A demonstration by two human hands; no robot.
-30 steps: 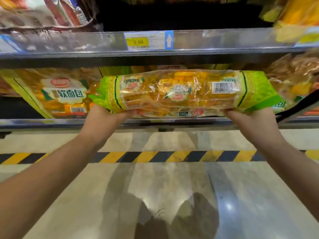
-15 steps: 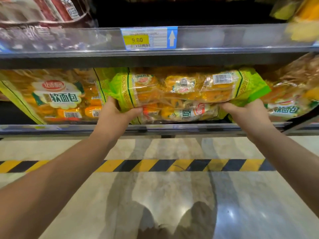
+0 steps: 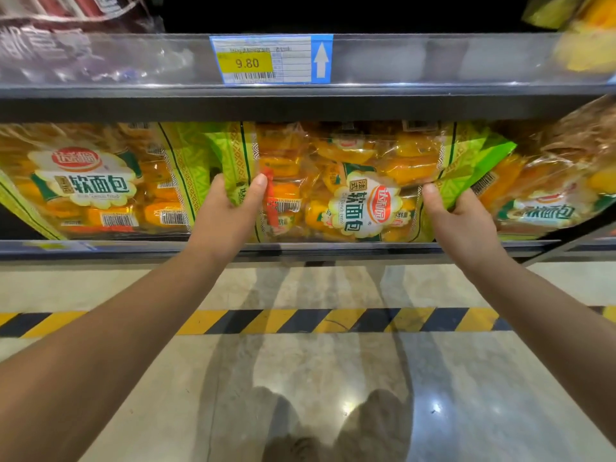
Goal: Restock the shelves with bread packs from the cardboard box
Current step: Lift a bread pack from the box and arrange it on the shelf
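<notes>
A long bread pack [image 3: 346, 155] with green ends and orange rolls lies inside the lower shelf [image 3: 300, 246], on top of another pack [image 3: 360, 211] with a white label. My left hand [image 3: 230, 208] grips the pack's green left end, thumb in front. My right hand [image 3: 460, 221] pinches its green right end. More of the same packs stand to the left [image 3: 90, 185] and right [image 3: 546, 201]. The cardboard box is out of view.
The upper shelf rail [image 3: 433, 61] carries a 9.80 price tag [image 3: 270, 60] just above the opening. Red packs [image 3: 66, 8] and yellow packs [image 3: 586, 25] sit on that upper shelf. A black-and-yellow floor stripe [image 3: 300, 320] runs below on the glossy floor.
Both hands have pushed the pack from in front of the shelf into the opening, onto the pack below. The camera has moved closer.
</notes>
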